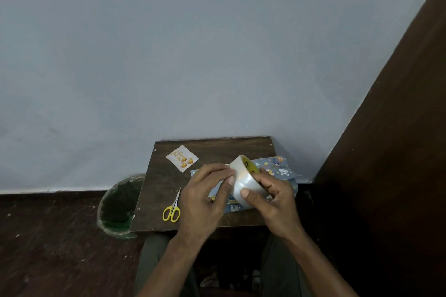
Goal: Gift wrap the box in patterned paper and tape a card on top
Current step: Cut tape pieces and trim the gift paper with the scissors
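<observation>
My right hand [275, 202] grips a roll of clear tape [243, 181], thumb on its outer face and fingers round its far side. The fingertips of my left hand [205, 195] pinch at the roll's left edge. Both hands hover above the box wrapped in blue patterned paper [277, 167], which lies on the small dark wooden table [212, 149] and is largely hidden by them. A white birthday card [182, 158] with gold balloons lies flat at the table's back left.
Yellow-handled scissors [172, 210] lie shut near the table's front left. A green-lined waste bin [118, 207] stands on the floor left of the table. A pale wall rises behind, and a dark wooden panel [386, 152] stands to the right.
</observation>
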